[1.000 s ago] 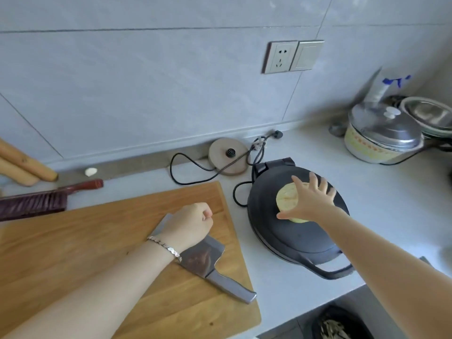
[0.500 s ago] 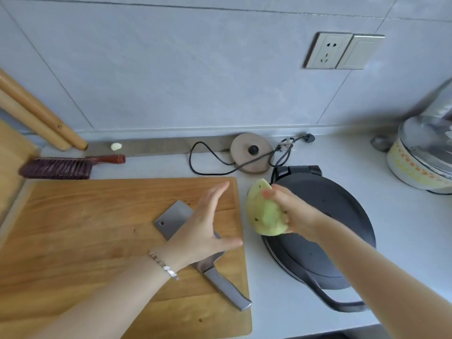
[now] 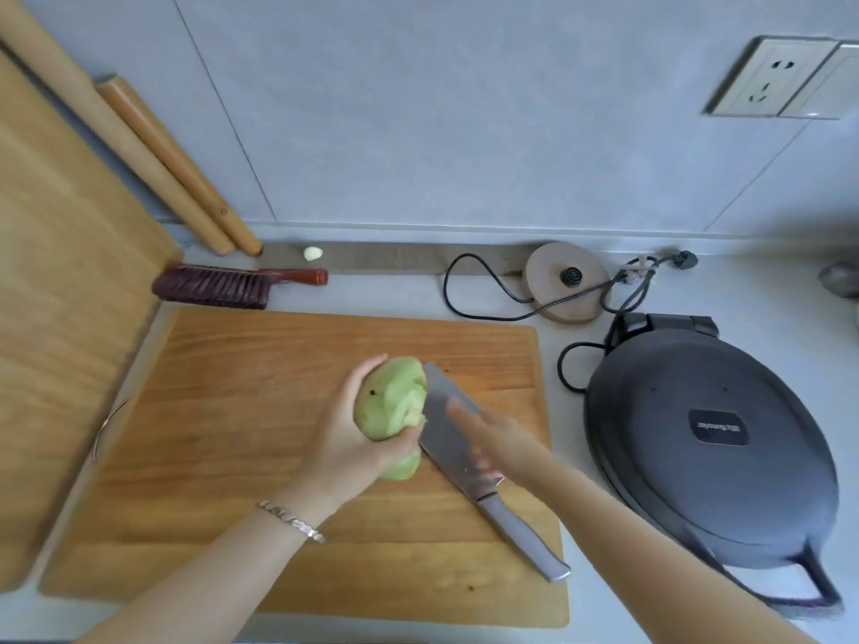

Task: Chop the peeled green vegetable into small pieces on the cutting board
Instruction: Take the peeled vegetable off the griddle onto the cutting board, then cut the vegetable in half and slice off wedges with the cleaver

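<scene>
Since the earlier frame, the peeled green vegetable (image 3: pixel 393 402) has been passed from the right hand to the left and carried over the middle of the cutting board (image 3: pixel 260 388), away from the closed black griddle (image 3: pixel 711 439) at the right. It is now clamped in the left hand (image 3: pixel 346 441), apparently for setting down, while the blurred right hand (image 3: pixel 488 439), fingers spread and empty, is held above the cleaver (image 3: pixel 458 450) lying flat on the board, presumably so its handle can be taken.

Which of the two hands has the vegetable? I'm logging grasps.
The left hand, wearing the bracelet, grips the green vegetable; the right hand is blurred above the cleaver.
</scene>
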`<state>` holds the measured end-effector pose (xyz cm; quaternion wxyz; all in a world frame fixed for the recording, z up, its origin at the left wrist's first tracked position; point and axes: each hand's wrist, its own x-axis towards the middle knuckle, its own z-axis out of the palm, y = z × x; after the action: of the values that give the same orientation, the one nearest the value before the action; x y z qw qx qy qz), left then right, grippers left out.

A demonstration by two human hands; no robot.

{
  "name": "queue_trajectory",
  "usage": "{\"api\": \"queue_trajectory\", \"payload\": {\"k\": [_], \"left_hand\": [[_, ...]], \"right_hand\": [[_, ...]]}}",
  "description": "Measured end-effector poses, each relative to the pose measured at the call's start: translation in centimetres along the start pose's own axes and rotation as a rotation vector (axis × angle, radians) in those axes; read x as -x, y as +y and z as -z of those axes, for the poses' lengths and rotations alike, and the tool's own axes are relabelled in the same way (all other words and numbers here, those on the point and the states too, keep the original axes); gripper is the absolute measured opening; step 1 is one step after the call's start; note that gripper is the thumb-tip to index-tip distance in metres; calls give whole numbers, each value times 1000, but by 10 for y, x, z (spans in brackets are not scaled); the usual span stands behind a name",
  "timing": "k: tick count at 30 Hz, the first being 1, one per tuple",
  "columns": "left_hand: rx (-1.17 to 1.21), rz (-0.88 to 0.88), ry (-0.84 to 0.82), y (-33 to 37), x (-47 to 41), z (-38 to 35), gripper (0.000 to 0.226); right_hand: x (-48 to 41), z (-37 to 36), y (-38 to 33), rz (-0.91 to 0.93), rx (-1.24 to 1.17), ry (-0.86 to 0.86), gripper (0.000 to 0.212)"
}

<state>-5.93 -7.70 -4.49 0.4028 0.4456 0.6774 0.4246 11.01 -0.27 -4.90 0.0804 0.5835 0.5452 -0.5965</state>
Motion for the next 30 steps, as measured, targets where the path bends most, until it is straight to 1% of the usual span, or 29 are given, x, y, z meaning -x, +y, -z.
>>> {"api": "queue_trajectory", "payload": {"k": [1,2,3,4,5,6,8,10,13,15,18,20,21,23,26,28,30], "left_hand": [[-36,46,17,-8,-1,8,74],[-102,81,30,-15,-1,15,73],[-192,100,37,-22,-1,22,72],[-290,108,34,-29,0,27,72],[-388,104,21,-34,1,31,72],[-481,94,3,-38,2,34,73],[-631,50,-36,-46,5,36,76],[-713,20,-75,-54,5,35,78],[-806,-7,-131,-59,6,28,78],[-826,-22,-163,-60,5,25,79],[-703,46,-171,-60,1,22,79],[-628,104,-140,-60,-1,22,79],[-629,119,-126,-60,-3,22,79],[-716,110,-120,-61,-6,20,79],[-926,26,-134,-60,-17,6,79],[-1047,-51,-174,-60,-25,-7,81],[-1119,-141,-208,-63,-30,-19,82]], "right_hand": [[-3,-3,12,-19,334,72,44],[-4,-8,24,-65,612,97,38],[-4,-13,35,-126,790,77,37],[-6,-19,44,-180,881,43,40],[-9,-25,52,-201,921,30,44],[-14,-30,57,-198,935,49,42],[-23,-36,62,-150,954,160,34],[-27,-36,65,-135,958,234,34],[-25,-34,70,-132,911,228,34],[-21,-33,72,-119,828,268,26],[-13,-23,75,-45,607,426,10],[-6,-12,74,7,523,475,10],[-4,-6,72,21,485,479,13],[1,3,71,48,362,482,21],[6,11,64,115,98,487,28],[7,16,59,133,-29,480,28],[7,20,54,145,-110,472,23]]}}
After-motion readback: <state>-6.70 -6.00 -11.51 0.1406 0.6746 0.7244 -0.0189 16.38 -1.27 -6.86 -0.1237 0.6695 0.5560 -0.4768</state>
